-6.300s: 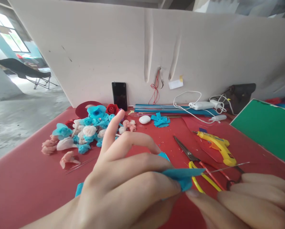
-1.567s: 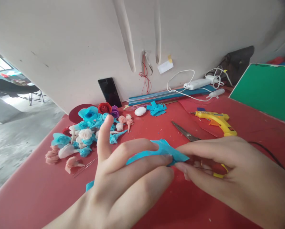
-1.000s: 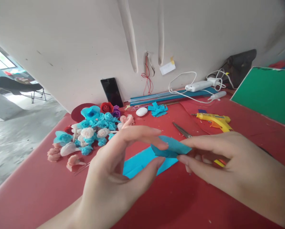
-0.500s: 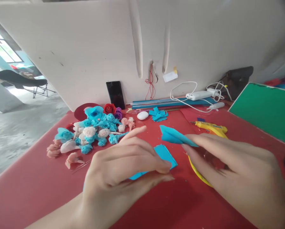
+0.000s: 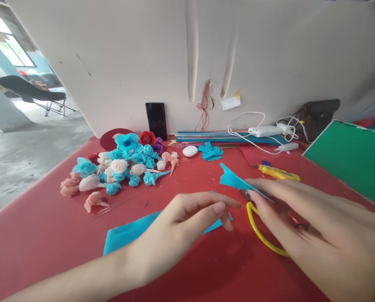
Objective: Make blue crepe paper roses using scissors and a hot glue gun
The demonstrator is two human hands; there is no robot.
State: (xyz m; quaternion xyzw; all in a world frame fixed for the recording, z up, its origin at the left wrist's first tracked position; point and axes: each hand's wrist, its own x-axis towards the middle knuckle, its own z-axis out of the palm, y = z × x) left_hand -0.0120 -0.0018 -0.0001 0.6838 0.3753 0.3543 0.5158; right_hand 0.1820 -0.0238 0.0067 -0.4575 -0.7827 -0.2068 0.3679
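My right hand [image 5: 313, 226] pinches a small folded piece of blue crepe paper [image 5: 233, 179] between thumb and forefinger, its flared end pointing left. Beneath that hand lie scissors with yellow handles [image 5: 265, 241], partly covered. My left hand [image 5: 187, 230] hovers palm down with bent, parted fingers and nothing visible in them. Under it, a long strip of blue crepe paper [image 5: 127, 230] rests on the red table, its middle hidden by the hand and wrist.
Handmade paper flowers [image 5: 121, 167] in blue, white and pink are heaped at the left. Behind them a phone [image 5: 156, 121] leans on the wall. Blue paper scraps [image 5: 210, 151], a white egg-shaped object [image 5: 190, 151], a yellow glue gun [image 5: 278, 172], white cables [image 5: 262, 131] and a green board [image 5: 347, 159] lie beyond.
My left hand has loosened its closed fingers and moved lower, exposing more of the blue strip. My right hand has shifted slightly right with its paper piece. The view has turned a little left.
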